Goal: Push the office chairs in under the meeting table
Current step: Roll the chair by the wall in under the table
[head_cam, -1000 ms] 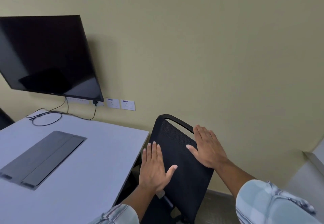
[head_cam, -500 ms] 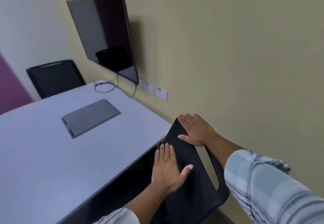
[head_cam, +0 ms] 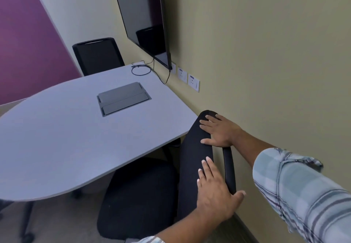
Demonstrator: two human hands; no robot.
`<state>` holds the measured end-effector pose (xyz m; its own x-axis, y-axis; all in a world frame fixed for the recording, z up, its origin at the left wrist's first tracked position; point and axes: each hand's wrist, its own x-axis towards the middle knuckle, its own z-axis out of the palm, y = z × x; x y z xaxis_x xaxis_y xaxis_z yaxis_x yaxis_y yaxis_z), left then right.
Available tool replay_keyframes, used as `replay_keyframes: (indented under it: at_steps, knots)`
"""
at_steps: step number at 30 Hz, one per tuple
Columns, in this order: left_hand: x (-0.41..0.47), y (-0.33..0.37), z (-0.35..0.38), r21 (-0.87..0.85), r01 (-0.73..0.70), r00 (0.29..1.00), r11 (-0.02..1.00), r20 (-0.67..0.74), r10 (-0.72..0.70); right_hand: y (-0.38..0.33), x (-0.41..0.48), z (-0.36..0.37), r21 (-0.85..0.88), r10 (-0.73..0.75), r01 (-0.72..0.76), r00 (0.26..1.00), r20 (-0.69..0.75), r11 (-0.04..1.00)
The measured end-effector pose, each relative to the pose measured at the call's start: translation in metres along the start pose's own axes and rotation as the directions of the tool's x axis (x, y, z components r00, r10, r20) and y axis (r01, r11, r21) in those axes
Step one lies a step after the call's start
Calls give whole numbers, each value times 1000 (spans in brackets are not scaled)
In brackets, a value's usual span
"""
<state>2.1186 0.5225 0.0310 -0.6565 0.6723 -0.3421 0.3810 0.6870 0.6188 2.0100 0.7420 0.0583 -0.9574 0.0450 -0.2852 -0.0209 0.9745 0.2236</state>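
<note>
A black office chair [head_cam: 150, 195] stands at the near right corner of a grey meeting table [head_cam: 66, 138], close to a pale yellow wall. Both hands lie flat and open on its backrest, pressing rather than gripping. The right hand [head_cam: 220, 131] rests on the top of the backrest, fingers spread. The left hand [head_cam: 216, 195] lies lower on the backrest, its thumb hooked over the rear frame bar. The seat's front edge sits just under the table's rim; most of the seat is outside it. A cable hatch [head_cam: 123, 99] is set into the tabletop. A second chair [head_cam: 97, 55] stands at the far side. A dark screen [head_cam: 142, 14] hangs on the wall.
</note>
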Motion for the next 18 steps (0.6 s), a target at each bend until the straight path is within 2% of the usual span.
replay_keyframes:
  at_steps: [4, 13, 18]
  knots:
    - [-14, -3, 2, 5, 21, 1000, 1000, 3, -22, -6, -12, 3, 97, 36, -37, 999, 17, 995]
    - [-69, -34, -17, -6, -61, 992, 998, 114, 62, -47, -60, 16, 233, 136, -133, 991, 2, 963]
    - [-104, -56, -41, 169, -154, 978, 973, 167, 126, -75, -84, 22, 245, 144, -129, 989, -46, 961]
